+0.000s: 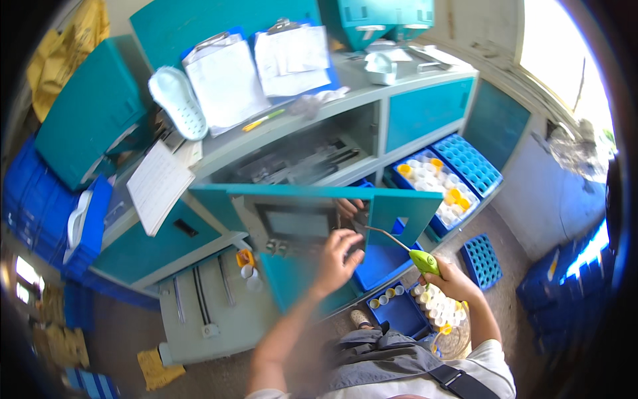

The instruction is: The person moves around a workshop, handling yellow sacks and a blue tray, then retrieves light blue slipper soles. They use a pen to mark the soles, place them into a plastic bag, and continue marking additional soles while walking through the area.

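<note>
My right hand is closed round the green handle of a tool with a thin, bent metal rod. Its rod points left toward a teal panel, and its tip ends beside a dark, shiny patch of that panel. My left hand is raised in front of the same panel, fingers loosely curled and apart, nothing visible in them. Whether its fingertips touch the panel I cannot tell. A grey screen with small knobs below it is set into the panel's left part. What looks like a hand's reflection shows in the shiny patch.
Trays of white and yellow cups stand right of the open cabinet. A blue tray and more cups are by my legs. Clipboards lie on the counter. At lower left, a grey door juts out. Blue crates stand right.
</note>
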`<state>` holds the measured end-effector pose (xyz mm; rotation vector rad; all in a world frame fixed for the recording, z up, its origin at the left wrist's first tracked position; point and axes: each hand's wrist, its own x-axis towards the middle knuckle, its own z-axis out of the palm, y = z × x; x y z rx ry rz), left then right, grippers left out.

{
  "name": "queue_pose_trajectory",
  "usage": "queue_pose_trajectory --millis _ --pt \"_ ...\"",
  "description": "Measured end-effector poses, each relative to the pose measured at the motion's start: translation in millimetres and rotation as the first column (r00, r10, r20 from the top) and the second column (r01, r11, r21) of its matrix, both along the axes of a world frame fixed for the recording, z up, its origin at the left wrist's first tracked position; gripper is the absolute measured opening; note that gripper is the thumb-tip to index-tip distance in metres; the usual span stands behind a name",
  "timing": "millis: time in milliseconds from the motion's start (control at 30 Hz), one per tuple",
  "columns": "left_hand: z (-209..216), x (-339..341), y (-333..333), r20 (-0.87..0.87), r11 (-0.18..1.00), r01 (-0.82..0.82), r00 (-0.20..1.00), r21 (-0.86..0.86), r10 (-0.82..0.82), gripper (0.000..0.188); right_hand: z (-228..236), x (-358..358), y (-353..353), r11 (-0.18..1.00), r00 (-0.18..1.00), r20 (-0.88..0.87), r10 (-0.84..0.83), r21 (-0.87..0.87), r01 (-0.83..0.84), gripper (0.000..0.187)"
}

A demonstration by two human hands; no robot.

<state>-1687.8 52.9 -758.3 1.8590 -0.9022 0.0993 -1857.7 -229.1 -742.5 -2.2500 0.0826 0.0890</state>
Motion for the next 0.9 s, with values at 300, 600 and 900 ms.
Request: queue_pose_trajectory --millis 300,600,900 --pt "71.5 178.2 150.9 0.317 0.749 -0.657 0.694 -0.089 0.646 0.029 -50.1 154.6 -14.6 0.958 0.994 0.054 -0.093 0.277 0.075 0.024" --pt "153.2 396.2 239.4 0.33 0.439 -0.89 0.38 -0.125 0.864 0.068 -66.5 251.5 -10.5 0.934 0.947 0.07 -0.315 0.201 0.296 0.027" --pt "187.9 502.2 248.9 -0.304 0.439 -0.867 0.495 -0.237 0.814 0.057 -53.0 286.9 15.8 0.95 0.943 0.137 -0.304 -0.024 0.31 0.03"
